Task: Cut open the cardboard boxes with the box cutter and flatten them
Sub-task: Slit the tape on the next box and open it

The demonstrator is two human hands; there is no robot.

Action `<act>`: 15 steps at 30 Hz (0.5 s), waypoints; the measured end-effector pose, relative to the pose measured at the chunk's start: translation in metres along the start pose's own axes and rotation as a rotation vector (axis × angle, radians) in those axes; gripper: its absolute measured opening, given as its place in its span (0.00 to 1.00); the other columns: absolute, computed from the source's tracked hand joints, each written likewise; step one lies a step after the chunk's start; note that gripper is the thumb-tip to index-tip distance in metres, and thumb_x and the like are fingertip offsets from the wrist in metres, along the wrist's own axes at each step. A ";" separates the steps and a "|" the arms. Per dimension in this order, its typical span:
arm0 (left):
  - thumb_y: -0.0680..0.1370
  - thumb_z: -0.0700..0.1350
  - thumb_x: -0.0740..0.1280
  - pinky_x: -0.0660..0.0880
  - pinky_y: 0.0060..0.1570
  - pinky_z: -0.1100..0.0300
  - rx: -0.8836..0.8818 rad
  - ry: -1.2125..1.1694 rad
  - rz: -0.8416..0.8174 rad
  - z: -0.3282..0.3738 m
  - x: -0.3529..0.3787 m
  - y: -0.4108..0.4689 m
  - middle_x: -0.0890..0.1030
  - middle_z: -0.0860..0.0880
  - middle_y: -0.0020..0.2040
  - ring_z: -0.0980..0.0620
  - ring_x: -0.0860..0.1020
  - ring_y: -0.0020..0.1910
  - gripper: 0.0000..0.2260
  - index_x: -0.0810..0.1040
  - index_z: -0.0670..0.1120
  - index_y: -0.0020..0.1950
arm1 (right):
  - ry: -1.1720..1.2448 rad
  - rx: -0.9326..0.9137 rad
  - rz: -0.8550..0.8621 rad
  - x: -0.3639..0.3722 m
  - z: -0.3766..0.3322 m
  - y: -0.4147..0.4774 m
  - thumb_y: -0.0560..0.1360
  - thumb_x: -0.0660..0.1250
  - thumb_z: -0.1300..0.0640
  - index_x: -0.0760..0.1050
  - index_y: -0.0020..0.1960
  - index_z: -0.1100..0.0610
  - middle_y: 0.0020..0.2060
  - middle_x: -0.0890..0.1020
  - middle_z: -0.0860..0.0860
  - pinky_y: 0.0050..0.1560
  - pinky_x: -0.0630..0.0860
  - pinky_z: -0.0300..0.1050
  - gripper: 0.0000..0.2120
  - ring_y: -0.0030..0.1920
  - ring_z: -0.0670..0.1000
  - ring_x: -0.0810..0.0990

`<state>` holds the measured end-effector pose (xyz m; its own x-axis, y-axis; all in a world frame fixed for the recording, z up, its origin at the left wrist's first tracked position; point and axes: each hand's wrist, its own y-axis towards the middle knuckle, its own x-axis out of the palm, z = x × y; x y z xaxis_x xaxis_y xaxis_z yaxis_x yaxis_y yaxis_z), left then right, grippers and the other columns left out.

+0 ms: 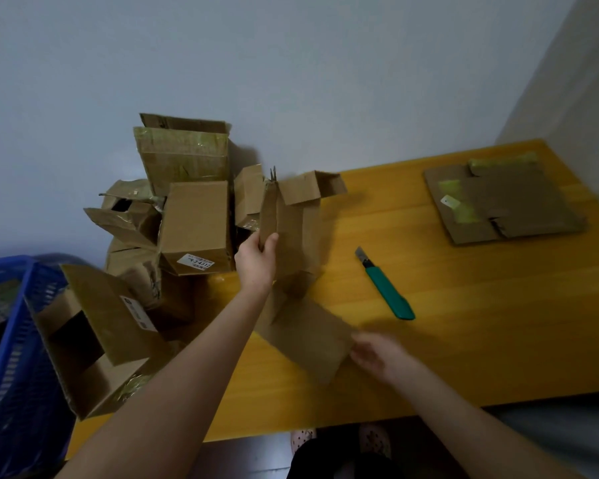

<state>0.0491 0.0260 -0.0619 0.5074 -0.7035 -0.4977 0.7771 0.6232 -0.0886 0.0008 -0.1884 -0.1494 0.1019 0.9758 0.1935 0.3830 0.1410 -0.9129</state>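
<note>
A cut-open cardboard box (pixel 298 236) stands half unfolded in the middle of the yellow table (pixel 481 323). My left hand (pixel 258 261) grips its upright left panel, thumb in front. My right hand (pixel 377 354) is blurred at the near right corner of the box's lowest flap (pixel 308 344), which lies on the table; whether it holds the flap I cannot tell. A green box cutter (pixel 386 288) lies on the table to the right of the box, blade out and pointing away from me.
A pile of unflattened cardboard boxes (pixel 187 216) crowds the table's left end against the wall. An open box (pixel 97 340) leans at the near left by a blue plastic basket (pixel 21 357). Flattened cardboard (pixel 505 205) lies at the far right.
</note>
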 end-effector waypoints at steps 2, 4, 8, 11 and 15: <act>0.81 0.44 0.64 0.77 0.51 0.56 0.026 -0.011 -0.034 0.002 -0.003 -0.001 0.79 0.53 0.44 0.56 0.78 0.44 0.04 0.79 0.48 0.50 | 0.096 -0.130 0.063 0.005 -0.023 -0.003 0.74 0.68 0.68 0.71 0.59 0.61 0.48 0.79 0.58 0.36 0.79 0.46 0.15 0.45 0.55 0.78; 0.81 0.41 0.64 0.75 0.53 0.61 0.099 0.076 -0.141 -0.003 -0.006 -0.005 0.79 0.54 0.51 0.56 0.78 0.53 0.10 0.79 0.46 0.61 | 0.028 -0.267 0.119 0.008 -0.043 -0.011 0.74 0.69 0.66 0.71 0.62 0.56 0.53 0.78 0.56 0.36 0.76 0.46 0.19 0.46 0.55 0.78; 0.80 0.36 0.63 0.70 0.65 0.60 0.407 0.440 -0.466 -0.042 -0.002 -0.026 0.77 0.53 0.66 0.55 0.74 0.65 0.18 0.76 0.51 0.66 | 0.034 -0.265 0.067 0.016 -0.058 -0.015 0.81 0.60 0.54 0.75 0.57 0.55 0.43 0.79 0.54 0.26 0.73 0.39 0.08 0.35 0.50 0.75; 0.81 0.40 0.61 0.67 0.68 0.57 0.401 0.617 -0.564 -0.068 0.004 -0.037 0.71 0.54 0.72 0.52 0.68 0.71 0.19 0.73 0.56 0.70 | 0.331 -0.160 -0.069 0.010 -0.063 -0.008 0.78 0.53 0.34 0.75 0.62 0.54 0.58 0.80 0.58 0.54 0.77 0.53 0.28 0.56 0.58 0.79; 0.83 0.45 0.57 0.58 0.73 0.55 0.442 0.806 -0.642 -0.078 0.006 -0.043 0.64 0.55 0.76 0.52 0.62 0.75 0.19 0.67 0.58 0.74 | 0.340 -0.105 -0.209 -0.008 -0.070 -0.011 0.68 0.59 0.26 0.71 0.65 0.57 0.61 0.77 0.61 0.64 0.71 0.57 0.40 0.59 0.60 0.77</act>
<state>-0.0102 0.0220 -0.1285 -0.2999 -0.3239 -0.8973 0.9532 -0.0642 -0.2954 0.0598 -0.2098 -0.1155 0.3029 0.8144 0.4949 0.5171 0.2957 -0.8032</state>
